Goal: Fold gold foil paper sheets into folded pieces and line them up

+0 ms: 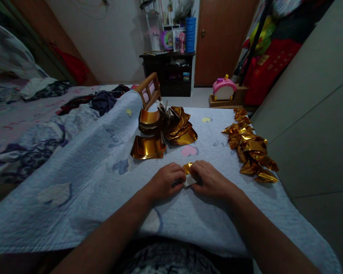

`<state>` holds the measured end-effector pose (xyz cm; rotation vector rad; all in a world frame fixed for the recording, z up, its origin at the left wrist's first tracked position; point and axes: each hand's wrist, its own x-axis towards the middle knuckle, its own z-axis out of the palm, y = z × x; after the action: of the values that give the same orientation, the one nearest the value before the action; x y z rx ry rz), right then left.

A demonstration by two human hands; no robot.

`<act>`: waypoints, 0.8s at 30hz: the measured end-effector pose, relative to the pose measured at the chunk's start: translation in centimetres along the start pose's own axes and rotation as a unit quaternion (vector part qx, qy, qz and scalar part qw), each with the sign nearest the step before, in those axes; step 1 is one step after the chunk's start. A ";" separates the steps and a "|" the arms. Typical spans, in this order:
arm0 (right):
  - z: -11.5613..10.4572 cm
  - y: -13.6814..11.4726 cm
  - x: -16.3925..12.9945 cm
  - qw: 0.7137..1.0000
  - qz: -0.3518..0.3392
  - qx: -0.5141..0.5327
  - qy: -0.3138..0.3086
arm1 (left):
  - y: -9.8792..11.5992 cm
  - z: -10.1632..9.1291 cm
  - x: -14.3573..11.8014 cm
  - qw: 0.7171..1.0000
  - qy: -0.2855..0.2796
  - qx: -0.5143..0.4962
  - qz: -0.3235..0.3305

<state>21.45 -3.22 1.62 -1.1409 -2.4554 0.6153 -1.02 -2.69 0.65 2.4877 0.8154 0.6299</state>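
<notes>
Between my two hands is a small piece of gold foil paper (190, 180), partly folded, with its white back facing up and a strip of gold at its far edge. My left hand (167, 182) grips its left side with curled fingers. On the right side, my right hand (210, 178) pinches it, thumb low and fingers on top. Beyond my hands lie fanned stacks of gold foil sheets (148, 146). To the right is a pile of folded gold foil pieces (253, 148).
A pale blue quilted cloth (103, 213) with heart patterns covers the surface. A bed with clothes (103, 102) stands at the left, a white cabinet (317, 152) at the right. Farther back are a dark shelf unit (167, 74) and a pink toy (224, 88).
</notes>
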 end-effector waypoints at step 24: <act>1.2 -0.5 0.7 0.996 0.081 -0.023 -0.027 | 0.3 0.9 0.3 0.988 0.025 -0.084 -0.123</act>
<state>20.13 -3.25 0.91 -1.3702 -2.4504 0.6474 -0.20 -2.93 0.13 2.1834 1.0247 0.6471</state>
